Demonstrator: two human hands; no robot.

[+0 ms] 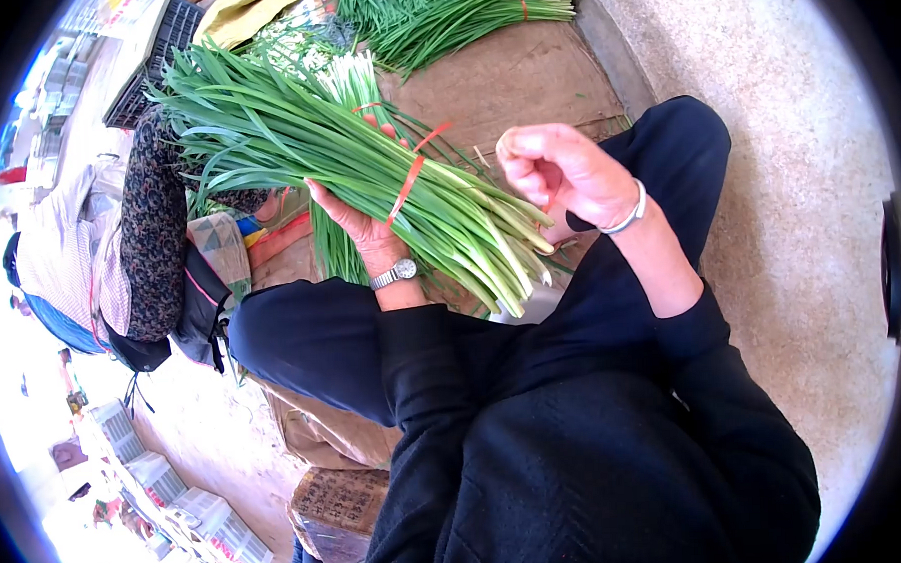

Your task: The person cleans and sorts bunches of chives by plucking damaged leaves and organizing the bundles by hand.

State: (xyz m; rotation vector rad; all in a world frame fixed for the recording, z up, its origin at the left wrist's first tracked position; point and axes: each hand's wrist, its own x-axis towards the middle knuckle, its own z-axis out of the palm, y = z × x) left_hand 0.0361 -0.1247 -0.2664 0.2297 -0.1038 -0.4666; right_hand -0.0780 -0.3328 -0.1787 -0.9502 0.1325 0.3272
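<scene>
Count: held bundle of greens (352, 164), 1; red band (406, 192) around it, 1; left hand (347, 221) and right hand (569, 174), 2; wristwatch (402, 269), 1; bracelet (635, 212), 1.

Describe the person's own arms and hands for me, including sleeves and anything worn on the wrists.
The left hand and right hand are both gloveless. The dark sleeves end short of the wrists. On the left wrist is a watch with a small round face and silvery band; on the right, a slim, silvery bangle.
</scene>
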